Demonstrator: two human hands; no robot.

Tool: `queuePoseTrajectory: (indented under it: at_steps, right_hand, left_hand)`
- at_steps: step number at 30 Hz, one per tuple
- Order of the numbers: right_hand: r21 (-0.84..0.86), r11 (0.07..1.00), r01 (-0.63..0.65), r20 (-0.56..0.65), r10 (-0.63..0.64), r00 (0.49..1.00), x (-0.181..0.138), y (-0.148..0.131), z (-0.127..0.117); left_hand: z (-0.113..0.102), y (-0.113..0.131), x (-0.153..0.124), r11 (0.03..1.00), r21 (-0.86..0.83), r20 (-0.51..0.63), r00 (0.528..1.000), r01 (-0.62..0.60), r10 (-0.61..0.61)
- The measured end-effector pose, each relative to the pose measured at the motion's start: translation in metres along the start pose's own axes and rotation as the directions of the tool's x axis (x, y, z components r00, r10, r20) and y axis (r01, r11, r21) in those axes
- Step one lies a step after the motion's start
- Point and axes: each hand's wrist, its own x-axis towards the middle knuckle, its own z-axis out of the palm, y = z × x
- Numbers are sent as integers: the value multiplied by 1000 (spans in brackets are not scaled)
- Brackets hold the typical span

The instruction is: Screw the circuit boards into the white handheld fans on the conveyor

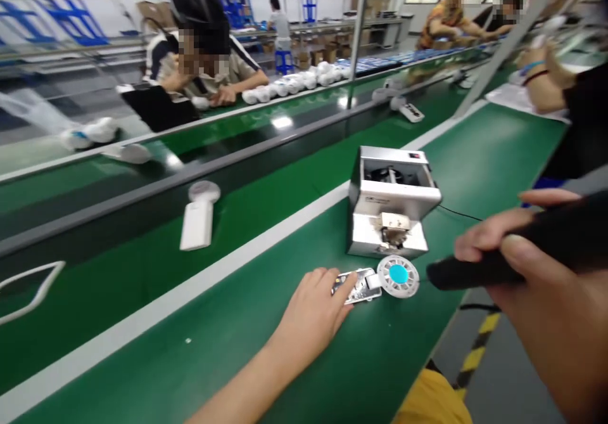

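My left hand (316, 303) rests on the green bench, fingers curled over the handle end of an open white handheld fan (380, 280). The fan lies flat, its circuit board exposed and its round grille head with a blue centre pointing right. My right hand (532, 265) is close to the camera, wrapped round a black electric screwdriver (513, 250). The screwdriver's tip points left, just right of the fan's head. Directly behind the fan stands a grey metal screw feeder box (392, 202).
A closed white fan (198, 216) lies on the dark conveyor belt (142, 202) at left. Across the belt a seated person (204, 50) works beside a row of white fans (294, 83). More people sit at far right. Another person's arm (546, 82) is at the right.
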Motion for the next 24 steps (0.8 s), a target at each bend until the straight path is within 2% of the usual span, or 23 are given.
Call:
queuePoseTrajectory:
  at_steps: [2,5,9,12,16,21,24]
  right_hand:
    - [60,998,-7,25,5,1000,6,-7,11]
    - [152,986,69,43,-77,996,16,-9,29]
    - [276,947,165,-9,-169,986,25,-6,48]
    - [293,930,223,-67,-212,975,29,-2,56]
    - [255,925,280,-30,-282,959,31,7,64]
    - [241,935,260,0,-268,964,28,6,66]
    - [237,953,188,86,-213,973,18,2,58]
  left_hand:
    - [4,2,9,999,-17,-10,999,-36,36]
    - [10,2,13,997,-69,-68,997,-46,41]
    - [18,-5,9,974,-211,-155,987,-78,45]
    - [20,-9,8,965,-252,-167,985,-77,35]
    - [20,-10,9,959,-275,-156,988,-63,20]
    - [19,-10,10,945,-319,-159,987,-67,16]
    - [19,-9,11,939,-340,-159,987,-62,8]
